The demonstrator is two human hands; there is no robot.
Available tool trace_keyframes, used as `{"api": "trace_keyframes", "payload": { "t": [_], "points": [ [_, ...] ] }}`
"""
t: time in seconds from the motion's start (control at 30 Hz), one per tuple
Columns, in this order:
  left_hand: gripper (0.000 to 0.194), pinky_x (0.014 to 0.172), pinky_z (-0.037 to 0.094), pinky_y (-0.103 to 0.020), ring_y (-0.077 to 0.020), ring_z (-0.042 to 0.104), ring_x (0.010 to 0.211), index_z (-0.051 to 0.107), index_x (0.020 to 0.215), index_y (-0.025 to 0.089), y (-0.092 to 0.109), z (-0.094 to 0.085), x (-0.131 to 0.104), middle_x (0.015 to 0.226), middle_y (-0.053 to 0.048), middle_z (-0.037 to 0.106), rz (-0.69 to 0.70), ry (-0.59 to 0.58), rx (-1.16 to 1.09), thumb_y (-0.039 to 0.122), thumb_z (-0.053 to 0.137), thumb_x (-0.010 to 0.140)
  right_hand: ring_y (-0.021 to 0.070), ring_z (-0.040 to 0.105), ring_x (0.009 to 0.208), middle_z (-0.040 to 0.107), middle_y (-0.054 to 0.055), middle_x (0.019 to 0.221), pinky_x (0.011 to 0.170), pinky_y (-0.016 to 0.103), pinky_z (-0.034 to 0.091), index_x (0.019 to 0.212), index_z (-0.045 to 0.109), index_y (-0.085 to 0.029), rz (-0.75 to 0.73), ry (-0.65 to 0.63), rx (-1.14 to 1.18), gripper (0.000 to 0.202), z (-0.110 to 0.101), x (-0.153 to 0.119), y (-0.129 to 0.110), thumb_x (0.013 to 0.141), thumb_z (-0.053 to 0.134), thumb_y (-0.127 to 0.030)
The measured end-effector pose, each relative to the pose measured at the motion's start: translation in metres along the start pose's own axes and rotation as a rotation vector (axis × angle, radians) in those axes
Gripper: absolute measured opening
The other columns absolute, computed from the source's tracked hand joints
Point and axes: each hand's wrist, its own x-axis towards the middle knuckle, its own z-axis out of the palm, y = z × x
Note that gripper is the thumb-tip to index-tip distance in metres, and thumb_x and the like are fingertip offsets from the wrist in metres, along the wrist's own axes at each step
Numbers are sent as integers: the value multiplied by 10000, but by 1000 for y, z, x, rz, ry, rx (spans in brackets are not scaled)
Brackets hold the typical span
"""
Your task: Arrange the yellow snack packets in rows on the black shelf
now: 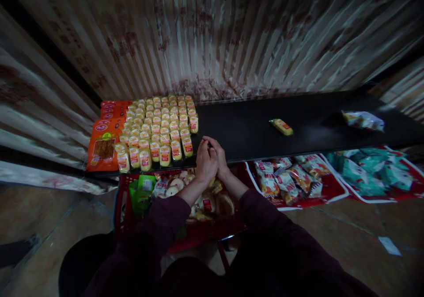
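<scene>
My left hand [206, 163] and my right hand [218, 155] touch each other at the front edge of the black shelf [238, 131]. Their fingers are bent inward and partly hidden, so whether anything lies between them does not show. Just left of them, rows of small yellow wrapped cakes [164, 154] stand packed together on the shelf. Below my hands is a red basket [119, 208] of mixed packaged snacks. A single yellow wrapped cake [281, 127] lies farther right on the shelf.
Orange snack packets [103, 144] lie at the shelf's left end, a pale packet [363, 120] near its right end. Lower right, red baskets hold white-and-orange bags [285, 183] and teal bags [372, 169]. Pleated curtain [212, 36] hangs behind.
</scene>
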Motion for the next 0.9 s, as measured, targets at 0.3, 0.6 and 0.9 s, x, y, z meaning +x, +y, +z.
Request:
{"api": "trace_keyframes", "payload": {
  "t": [0.3, 0.6, 0.9],
  "points": [
    [400, 1108, 301, -349, -212, 464, 1270, 582, 1182, 150, -52, -24, -117, 1319, -130, 553, -237, -169, -5, 167, 389, 832, 197, 575, 1078, 656, 52, 1110, 999, 378, 435, 1137, 631, -241, 112, -152, -30, 444, 5, -141, 9, 765, 412, -135],
    [193, 1080, 310, -404, -256, 553, 1160, 659, 877, 165, -113, -29, -128, 1129, -147, 658, -518, -53, -184, 129, 525, 744, 216, 617, 1030, 695, 88, 1052, 1001, 418, 436, 1136, 645, -197, 213, -375, -257, 461, 25, -170, 34, 739, 449, -66],
    [117, 1006, 399, -343, -209, 582, 1103, 642, 834, 200, -170, -38, -60, 1062, -102, 686, -683, 80, -386, 243, 539, 800, 200, 520, 1228, 567, 129, 1316, 1068, 333, 380, 1300, 523, -134, 240, -494, -486, 602, 61, -107, 50, 712, 466, -18]
  ]
}}
